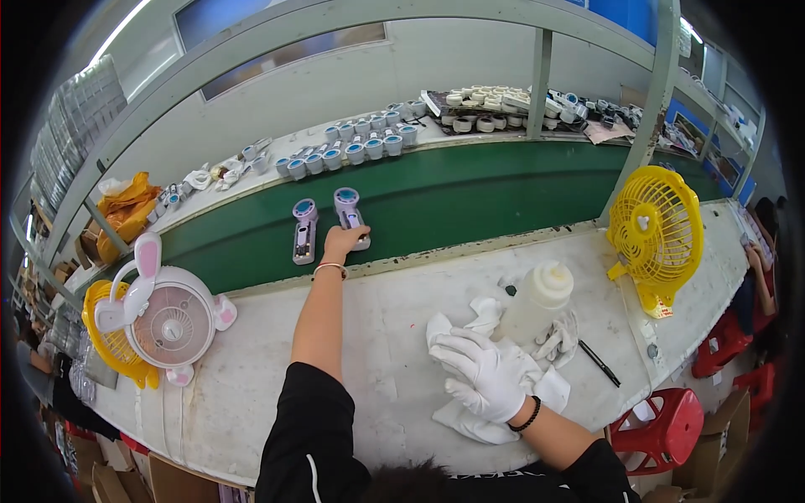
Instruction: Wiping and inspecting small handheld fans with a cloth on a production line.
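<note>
A worker in black sleeves reaches across the bench (243,402) to a green belt (486,189), where two lavender units lie side by side, just apart, in the upper centre of the frame. Work on the pair looks to be partway along: the left unit (304,233) lies face up, its handle apparently uncovered, with dark parts showing inside. The right unit (345,199) has its round, blue-centred head in plain sight, but fingers cover much of its handle, and whether it is any further on cannot be told. Beyond the belt, grey units (355,153) stand in rows along a shelf at the top of the frame; whether they are done or waiting is not clear from here.

The bare left hand (345,241) is closed around the lower handle of the right unit, thumb laid across it; how firm the grip is cannot be judged. The right hand (480,369), in a white glove, lies at lower centre on a rumpled white cloth (470,421), fingers loosely outstretched, with nothing visibly in its grasp. Near it stand a bottle (541,303) and, farther right, lies a black pen (599,363). A yellow fan (658,222) stands at right.
</note>
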Demonstrator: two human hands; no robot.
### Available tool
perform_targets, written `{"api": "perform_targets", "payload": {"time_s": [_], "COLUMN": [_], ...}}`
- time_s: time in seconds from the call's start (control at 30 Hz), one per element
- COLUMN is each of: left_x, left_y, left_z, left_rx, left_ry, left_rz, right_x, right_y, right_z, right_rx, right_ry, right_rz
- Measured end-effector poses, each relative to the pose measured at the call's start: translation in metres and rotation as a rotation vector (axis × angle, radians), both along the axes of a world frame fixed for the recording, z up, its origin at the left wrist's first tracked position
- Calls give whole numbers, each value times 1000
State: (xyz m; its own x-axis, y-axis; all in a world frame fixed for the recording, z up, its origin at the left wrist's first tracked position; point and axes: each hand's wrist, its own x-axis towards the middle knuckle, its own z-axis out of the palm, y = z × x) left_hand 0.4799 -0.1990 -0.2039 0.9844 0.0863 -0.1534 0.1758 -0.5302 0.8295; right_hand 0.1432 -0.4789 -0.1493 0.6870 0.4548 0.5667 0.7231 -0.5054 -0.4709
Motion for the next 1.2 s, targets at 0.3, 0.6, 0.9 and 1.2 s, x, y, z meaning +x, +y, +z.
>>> {"api": "perform_targets", "payload": {"time_s": [0.3,0.6,0.9,1.2], "left_x": [-217,-415,-466,-459], "left_y": [-51,-25,-44,-47], "left_z": [57,89,80,91], "left_rx": [-653,-658,-138,-111], "left_ry": [74,252,-291,-349], "left_rz": [-383,-533,-504,-575], "right_x": [-10,-41,-58,-69], "right_y": [-8,5,-4,-20], "right_z": [-4,10,16,28], "right_rx": [222,718,547,501], "right_ry": [101,697,428,378], "right_rz": [-155,221,372,420]}}
